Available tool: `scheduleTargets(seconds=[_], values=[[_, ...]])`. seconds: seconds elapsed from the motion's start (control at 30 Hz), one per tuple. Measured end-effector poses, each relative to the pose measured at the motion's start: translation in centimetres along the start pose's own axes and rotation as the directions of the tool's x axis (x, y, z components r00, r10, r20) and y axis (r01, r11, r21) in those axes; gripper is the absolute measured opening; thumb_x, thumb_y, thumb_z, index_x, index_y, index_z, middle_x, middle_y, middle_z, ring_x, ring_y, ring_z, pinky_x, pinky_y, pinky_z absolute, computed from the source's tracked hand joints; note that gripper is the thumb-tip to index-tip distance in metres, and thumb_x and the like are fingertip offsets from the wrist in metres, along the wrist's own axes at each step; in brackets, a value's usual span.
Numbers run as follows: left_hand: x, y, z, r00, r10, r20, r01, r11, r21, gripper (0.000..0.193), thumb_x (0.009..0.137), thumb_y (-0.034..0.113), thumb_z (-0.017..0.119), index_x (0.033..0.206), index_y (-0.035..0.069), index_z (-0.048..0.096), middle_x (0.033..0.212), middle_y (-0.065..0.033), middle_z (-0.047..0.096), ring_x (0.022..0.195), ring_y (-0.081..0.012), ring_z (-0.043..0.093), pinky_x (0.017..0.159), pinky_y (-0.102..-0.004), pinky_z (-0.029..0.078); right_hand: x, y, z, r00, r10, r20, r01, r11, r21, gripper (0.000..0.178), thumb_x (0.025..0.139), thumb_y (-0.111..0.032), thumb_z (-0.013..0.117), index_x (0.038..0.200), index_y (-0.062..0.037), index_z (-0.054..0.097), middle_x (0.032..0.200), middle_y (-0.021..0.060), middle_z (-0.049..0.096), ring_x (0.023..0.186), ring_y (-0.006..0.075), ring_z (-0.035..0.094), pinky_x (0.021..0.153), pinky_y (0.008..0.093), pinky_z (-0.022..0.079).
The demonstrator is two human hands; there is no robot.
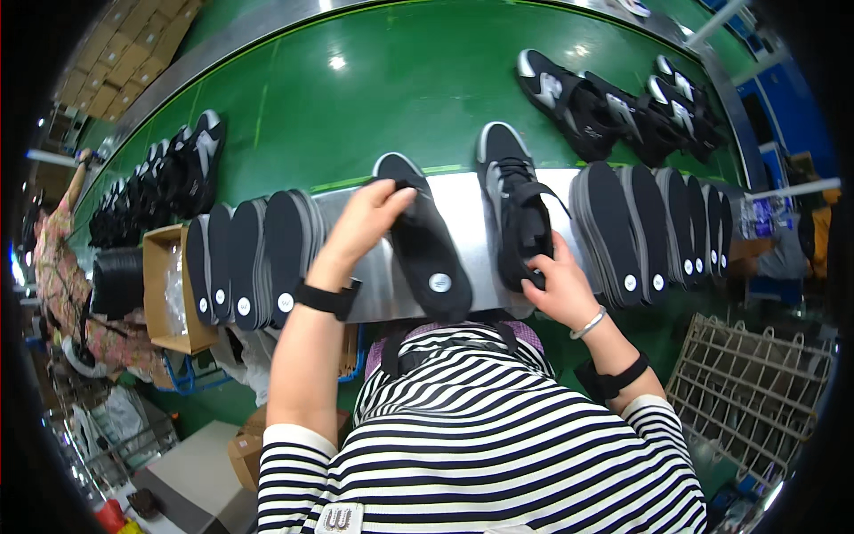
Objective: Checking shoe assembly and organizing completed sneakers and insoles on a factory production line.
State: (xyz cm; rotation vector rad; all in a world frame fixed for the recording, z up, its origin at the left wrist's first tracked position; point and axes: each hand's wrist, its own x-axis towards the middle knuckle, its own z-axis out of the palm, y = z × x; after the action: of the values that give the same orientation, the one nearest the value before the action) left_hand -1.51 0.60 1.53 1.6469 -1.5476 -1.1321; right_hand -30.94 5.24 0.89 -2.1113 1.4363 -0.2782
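Note:
On the metal strip before me, my left hand (369,218) is closed, its fingers bent round the front end of a black insole (427,254). A white round sticker marks the heel of this insole, which lies over a black shoe with a silver-edged toe (398,166); much of that shoe is hidden. To the right stands a black lace-up shoe (509,191) with a grey toe rim, its toe pointing away from me. My right hand (562,283) grips its heel, with thumb and fingers at the collar opening.
Stacks of insoles stand left (289,236) and right (605,231). Beyond lies a green surface (356,98) with finished-looking shoes in rows, left (206,156) and right (569,102). A cardboard box (165,311), a wire rack (747,383) and another person (62,258) are nearby.

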Motion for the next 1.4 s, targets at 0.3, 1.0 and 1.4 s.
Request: scheduleTargets(seconds=[0.3, 1.0, 1.4], values=[[-1.4, 5.7, -0.3, 0.903, 0.421, -0.082, -0.221, 0.619, 0.754, 0.015, 0.071, 0.012, 0.059, 0.082, 0.003, 0.057, 0.081, -0.0119, 0.057, 0.079, -0.0287, 0.052, 0.068, -0.0377, 0.041, 0.0, -3.0, 1.9, 0.995, 0.094, -0.02, -0.094, 0.995, 0.023, 0.025, 0.063, -0.02, 0.064, 0.083, -0.0054, 0.058, 0.121, 0.0354, 0.028, 0.097, 0.0443, 0.046, 0.083, 0.0393, 0.04], [2.4, 3.3, 10.5, 0.83, 0.554, -0.064, -0.529, 0.819, 0.221, 0.024, 0.052, 0.001, 0.054, 0.075, 0.001, 0.046, 0.079, -0.0161, 0.048, 0.079, -0.0335, 0.046, 0.069, -0.0405, 0.04, 0.1, -1.4, 1.4, 0.987, -0.13, 0.094, 0.122, 0.989, 0.081, 0.03, 0.061, -0.023, 0.068, 0.079, -0.0023, 0.056, 0.124, 0.0317, 0.028, 0.111, 0.0427, 0.035, 0.092, 0.0405, 0.033], [1.4, 2.7, 10.8, 0.863, 0.505, -0.017, -0.475, 0.822, 0.315, 0.037, 0.062, -0.004, 0.052, 0.097, 0.003, 0.043, 0.086, -0.012, 0.05, 0.085, -0.0302, 0.048, 0.072, -0.0379, 0.042, -1.1, 21.1, -6.8, 0.852, 0.218, -0.477, -0.396, 0.863, -0.314, 0.035, 0.064, -0.017, 0.065, 0.09, -0.0028, 0.046, 0.087, 0.0143, 0.048, 0.086, 0.0341, 0.045, 0.078, 0.041, 0.037]])
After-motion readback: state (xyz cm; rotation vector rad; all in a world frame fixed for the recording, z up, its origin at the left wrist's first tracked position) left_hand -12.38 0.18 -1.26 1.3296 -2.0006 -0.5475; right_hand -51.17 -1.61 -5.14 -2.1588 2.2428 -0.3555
